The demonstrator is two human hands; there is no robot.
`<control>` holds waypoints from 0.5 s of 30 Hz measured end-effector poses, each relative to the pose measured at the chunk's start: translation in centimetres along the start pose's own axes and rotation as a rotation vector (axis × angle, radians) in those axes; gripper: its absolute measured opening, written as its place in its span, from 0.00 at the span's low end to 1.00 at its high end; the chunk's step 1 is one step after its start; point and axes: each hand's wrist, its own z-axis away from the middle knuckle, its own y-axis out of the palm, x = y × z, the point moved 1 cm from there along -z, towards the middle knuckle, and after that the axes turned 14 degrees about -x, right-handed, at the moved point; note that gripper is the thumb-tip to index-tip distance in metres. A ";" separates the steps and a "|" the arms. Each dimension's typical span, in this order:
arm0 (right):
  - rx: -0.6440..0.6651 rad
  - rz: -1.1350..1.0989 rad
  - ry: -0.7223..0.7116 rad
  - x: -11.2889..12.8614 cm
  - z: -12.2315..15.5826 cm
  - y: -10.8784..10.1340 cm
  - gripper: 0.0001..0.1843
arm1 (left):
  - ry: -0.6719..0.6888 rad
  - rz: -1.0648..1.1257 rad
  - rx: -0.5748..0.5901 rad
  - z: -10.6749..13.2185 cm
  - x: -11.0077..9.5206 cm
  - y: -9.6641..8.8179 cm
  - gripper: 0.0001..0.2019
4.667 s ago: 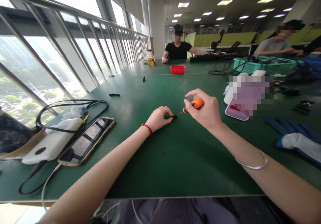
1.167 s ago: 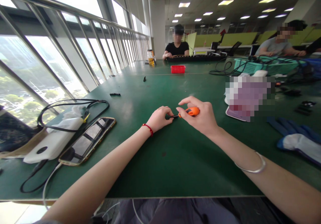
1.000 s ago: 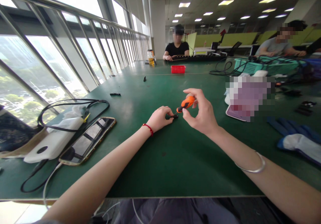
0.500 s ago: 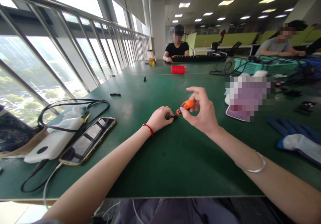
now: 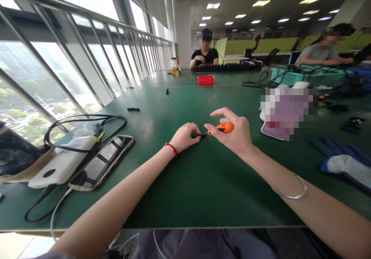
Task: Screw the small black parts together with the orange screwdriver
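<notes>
My right hand (image 5: 236,129) holds an orange and black screwdriver (image 5: 227,127) by its handle, thumb beneath and index finger raised off it. The thin shaft lies nearly level and points left, to the fingertips of my left hand (image 5: 187,137). Those fingers are pinched on a small black part (image 5: 203,134) low against the green table (image 5: 174,189). Most of this part is hidden by the fingers, so its exact kind cannot be told.
At left lie a phone (image 5: 101,164), a white power bank (image 5: 62,166) and looped cables. Small black pieces (image 5: 133,109) and a red box (image 5: 206,80) are farther off. A pixelated phone (image 5: 286,116), gloves (image 5: 348,166) and a green basket (image 5: 313,76) sit right. Two people work beyond.
The screwdriver has tipped from slanted to nearly level, and my right hand has dropped slightly with it. My left hand stays put. The far person's hand has lifted.
</notes>
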 end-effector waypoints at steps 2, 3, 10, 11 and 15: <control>0.018 -0.006 -0.004 0.1 0.0 0.0 0.10 | 0.001 -0.002 0.003 0.0 0.0 0.0 0.02; 0.013 -0.022 -0.025 0.1 0.1 0.0 0.10 | 0.002 -0.002 0.005 0.0 -0.1 -0.1 0.02; -0.067 -0.026 -0.088 -0.2 0.0 0.1 0.28 | 0.001 -0.002 0.009 0.0 -0.1 -0.1 0.01; -0.044 -0.005 -0.076 -0.2 0.1 0.1 0.25 | 0.000 0.000 0.006 0.0 -0.1 -0.1 0.01; 0.027 -0.010 -0.082 0.1 0.2 0.1 0.11 | 0.002 0.005 -0.001 0.0 0.1 0.1 0.00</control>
